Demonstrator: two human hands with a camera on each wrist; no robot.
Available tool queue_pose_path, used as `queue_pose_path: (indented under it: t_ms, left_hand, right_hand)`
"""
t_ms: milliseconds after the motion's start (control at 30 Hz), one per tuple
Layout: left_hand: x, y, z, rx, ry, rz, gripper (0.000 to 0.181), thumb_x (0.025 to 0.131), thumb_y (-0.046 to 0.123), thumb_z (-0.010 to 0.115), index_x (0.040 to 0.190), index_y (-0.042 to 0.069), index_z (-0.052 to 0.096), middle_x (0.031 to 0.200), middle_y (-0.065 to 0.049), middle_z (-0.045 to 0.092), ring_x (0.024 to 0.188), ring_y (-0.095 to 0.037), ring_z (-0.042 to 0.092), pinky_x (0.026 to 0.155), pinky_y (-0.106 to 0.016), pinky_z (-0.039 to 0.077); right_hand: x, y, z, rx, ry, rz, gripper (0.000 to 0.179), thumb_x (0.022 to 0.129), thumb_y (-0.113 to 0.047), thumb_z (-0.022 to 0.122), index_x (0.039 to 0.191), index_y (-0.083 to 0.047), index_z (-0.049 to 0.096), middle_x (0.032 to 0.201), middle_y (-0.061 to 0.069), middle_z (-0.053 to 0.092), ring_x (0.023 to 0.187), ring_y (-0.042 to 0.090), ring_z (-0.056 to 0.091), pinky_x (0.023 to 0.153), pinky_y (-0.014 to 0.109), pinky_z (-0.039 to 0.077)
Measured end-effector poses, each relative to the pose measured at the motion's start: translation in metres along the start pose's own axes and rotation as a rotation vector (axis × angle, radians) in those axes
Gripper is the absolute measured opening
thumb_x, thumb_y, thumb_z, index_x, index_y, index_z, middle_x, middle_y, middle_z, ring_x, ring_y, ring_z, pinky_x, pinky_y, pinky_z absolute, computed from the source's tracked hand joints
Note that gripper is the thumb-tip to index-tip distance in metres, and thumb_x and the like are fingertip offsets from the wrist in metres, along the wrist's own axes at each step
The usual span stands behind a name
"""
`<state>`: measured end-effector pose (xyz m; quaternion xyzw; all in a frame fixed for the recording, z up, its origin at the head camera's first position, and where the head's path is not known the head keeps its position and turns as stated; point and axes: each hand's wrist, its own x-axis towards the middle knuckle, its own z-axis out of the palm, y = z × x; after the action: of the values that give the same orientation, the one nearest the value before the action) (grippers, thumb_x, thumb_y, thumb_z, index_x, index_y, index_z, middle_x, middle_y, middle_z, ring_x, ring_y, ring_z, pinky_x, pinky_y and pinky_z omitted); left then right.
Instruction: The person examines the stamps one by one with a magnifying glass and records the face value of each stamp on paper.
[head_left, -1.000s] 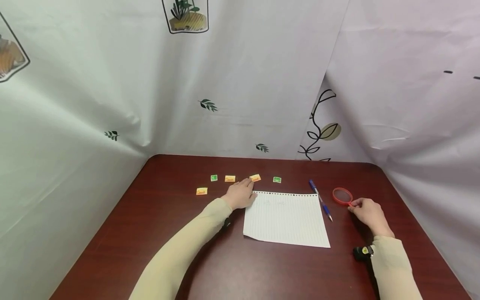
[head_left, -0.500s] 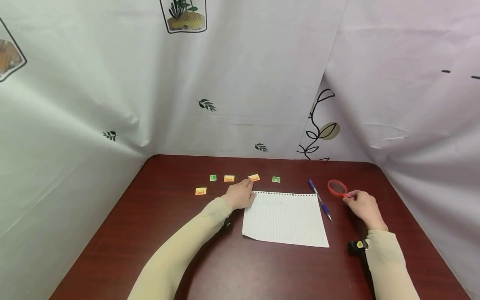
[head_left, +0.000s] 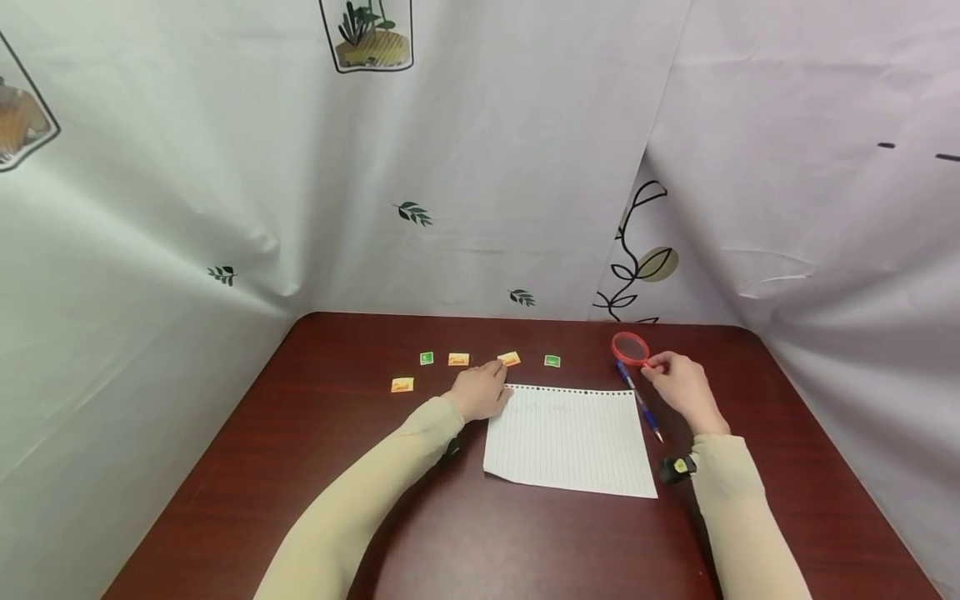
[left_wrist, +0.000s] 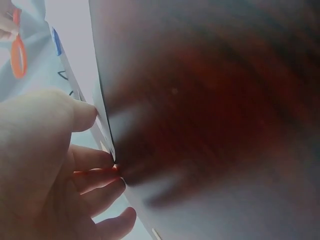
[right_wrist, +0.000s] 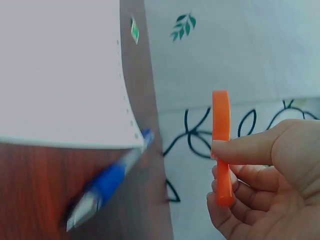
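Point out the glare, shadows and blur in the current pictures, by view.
Head: soft glare on the near part of the table. Left wrist: dark streaks, apparently shadows, by the left hand, tabletop blurred. Right wrist: pen blurred, magnifying glass crisper, paper washed out.

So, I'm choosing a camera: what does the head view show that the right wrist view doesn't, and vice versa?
Only the head view: the left hand, three yellow slips and a second green slip. Only the right wrist view: the palm side of the right hand, and the magnifier edge-on. Both: right hand, magnifier, pen, paper, one green slip.
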<state>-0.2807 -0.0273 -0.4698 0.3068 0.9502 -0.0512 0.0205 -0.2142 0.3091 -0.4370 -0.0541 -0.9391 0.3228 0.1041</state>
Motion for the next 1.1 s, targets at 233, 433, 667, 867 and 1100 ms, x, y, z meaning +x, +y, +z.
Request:
queue_pose_path:
  t_ms: [233, 433, 667, 867, 1100]
  left_hand:
    - [0.0, 0.0, 0.002, -0.032, 0.018, 0.002, 0.055, 0.106, 0.037, 0.048, 0.147, 0.0, 0.05, 0.149, -0.014, 0.049, 0.133, -0.024, 0.053, 0.098, -0.039, 0.052]
    - [-0.003, 0.001, 0.001, -0.044, 0.013, 0.007, 0.052, 0.107, 0.036, 0.047, 0.145, 0.001, 0.051, 0.145, -0.013, 0.05, 0.128, -0.021, 0.057, 0.089, -0.038, 0.056]
    - [-0.004, 0.003, 0.001, -0.043, 0.026, 0.02, 0.05, 0.107, 0.034, 0.047, 0.144, 0.0, 0.052, 0.144, -0.013, 0.051, 0.13, -0.021, 0.055, 0.088, -0.037, 0.056]
    - [-0.004, 0.004, 0.002, -0.047, 0.007, 0.002, 0.052, 0.107, 0.035, 0.047, 0.146, 0.001, 0.049, 0.148, -0.013, 0.049, 0.134, -0.021, 0.051, 0.093, -0.037, 0.054]
    - [-0.005, 0.005, 0.003, -0.065, 0.015, -0.011, 0.053, 0.106, 0.034, 0.048, 0.147, 0.0, 0.048, 0.149, -0.014, 0.048, 0.136, -0.023, 0.05, 0.095, -0.039, 0.054]
  right_hand:
    - [0.007, -0.023, 0.016, 0.035, -0.01, -0.024, 0.022, 0.096, -0.013, 0.065, 0.105, 0.006, 0.066, 0.084, 0.012, 0.063, 0.07, 0.02, 0.053, 0.06, 0.032, 0.041]
    - [0.011, -0.042, 0.033, 0.079, -0.031, -0.034, 0.021, 0.096, -0.015, 0.066, 0.105, 0.004, 0.066, 0.086, 0.01, 0.062, 0.072, 0.019, 0.052, 0.061, 0.031, 0.041]
    - [0.012, -0.06, 0.053, 0.141, -0.026, -0.036, 0.018, 0.094, -0.013, 0.068, 0.103, 0.003, 0.067, 0.083, 0.009, 0.061, 0.073, 0.02, 0.052, 0.062, 0.031, 0.041]
    - [0.013, -0.076, 0.074, 0.19, -0.04, -0.042, 0.018, 0.093, -0.013, 0.071, 0.102, 0.002, 0.068, 0.084, 0.008, 0.062, 0.072, 0.019, 0.053, 0.061, 0.03, 0.042]
    - [0.013, -0.086, 0.096, 0.238, -0.053, -0.049, 0.016, 0.092, -0.013, 0.072, 0.1, 0.0, 0.069, 0.082, 0.006, 0.062, 0.07, 0.017, 0.053, 0.06, 0.028, 0.041]
